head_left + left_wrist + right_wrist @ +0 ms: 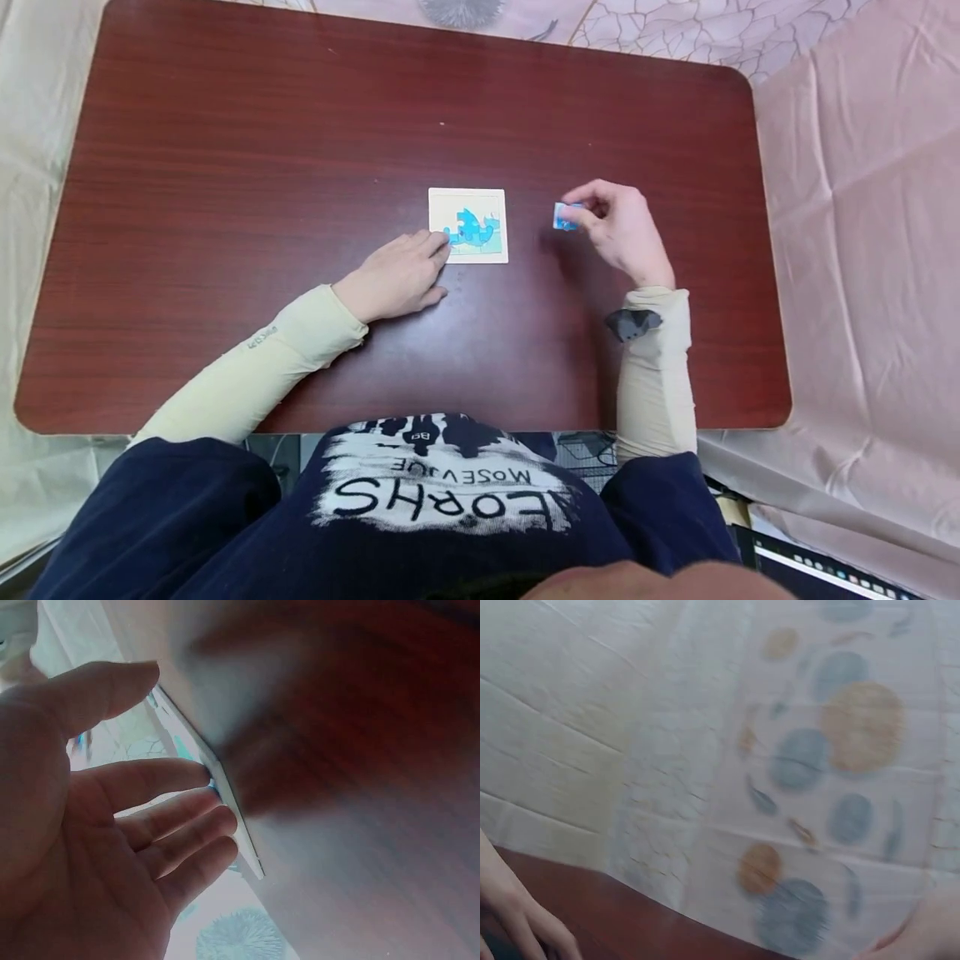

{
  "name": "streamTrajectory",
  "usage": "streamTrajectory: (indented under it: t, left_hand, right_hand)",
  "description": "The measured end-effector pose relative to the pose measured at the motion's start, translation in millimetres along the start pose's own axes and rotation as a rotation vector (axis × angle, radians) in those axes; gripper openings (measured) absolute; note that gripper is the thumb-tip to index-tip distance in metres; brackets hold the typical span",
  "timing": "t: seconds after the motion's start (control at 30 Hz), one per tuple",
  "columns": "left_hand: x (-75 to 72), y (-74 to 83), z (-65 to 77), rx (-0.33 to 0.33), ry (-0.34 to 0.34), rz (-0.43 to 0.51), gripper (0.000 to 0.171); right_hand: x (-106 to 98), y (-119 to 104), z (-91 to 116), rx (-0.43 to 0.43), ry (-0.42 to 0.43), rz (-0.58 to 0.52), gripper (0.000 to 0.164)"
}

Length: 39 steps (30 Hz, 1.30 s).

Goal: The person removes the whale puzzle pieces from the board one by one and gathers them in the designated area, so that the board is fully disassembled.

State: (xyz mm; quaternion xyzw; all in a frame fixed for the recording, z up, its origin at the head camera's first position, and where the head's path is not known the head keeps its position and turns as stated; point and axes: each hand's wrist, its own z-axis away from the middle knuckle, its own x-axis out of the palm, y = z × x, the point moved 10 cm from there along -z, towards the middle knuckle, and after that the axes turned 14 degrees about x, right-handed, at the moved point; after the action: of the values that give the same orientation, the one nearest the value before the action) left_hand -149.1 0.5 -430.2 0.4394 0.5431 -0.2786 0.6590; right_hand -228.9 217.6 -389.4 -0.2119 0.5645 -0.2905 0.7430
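A small square puzzle board (468, 195) with a pale frame lies flat on the table, a blue picture showing in its lower part. My left hand (401, 273) rests at the board's left side, with extended fingertips overlapping its edge and the thumb apart. The left wrist view shows that hand's fingers (187, 859) against the rim of the board (244, 832). To the right of the board, my right hand (622, 229) pinches a small blue puzzle piece (560, 217) between thumb and fingers. Only a sliver of the right hand (922, 937) appears in the right wrist view.
The reddish-brown table (262, 125) has rounded corners and spreads widely around the board. Patterned cloth (675, 25) hangs beyond its far edge, and a pale pink cloth (862, 208) along the right side. A lit screen (817, 562) sits low at the right.
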Motion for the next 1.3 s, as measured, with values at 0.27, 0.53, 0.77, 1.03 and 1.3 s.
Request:
streamTrajectory:
  t: [0.27,0.53,0.77,1.03,1.3]
  left_hand:
    - [0.2,-1.1,-2.8,-0.01,0.023,0.056,0.057]
    - [3.7,-2.1,-2.4,-0.046,0.009,0.093,0.054]
    - [7.3,-1.3,-3.7,-0.078,-0.016,0.115,0.055]
    - [5.0,-0.3,-3.1,-0.074,0.005,0.095,0.053]
    - [5.7,1.8,-3.3,-0.054,0.011,0.101,0.061]
  right_hand:
    - [-5,57,10,0.114,-0.051,0.08,0.021]
    - [11,63,4,0.137,-0.026,0.004,0.022]
    - [22,68,3,0.163,-0.045,0.02,0.023]
    - [22,68,1,0.159,-0.013,0.024,0.025]
    - [22,74,1,0.198,0.001,0.027,0.028]
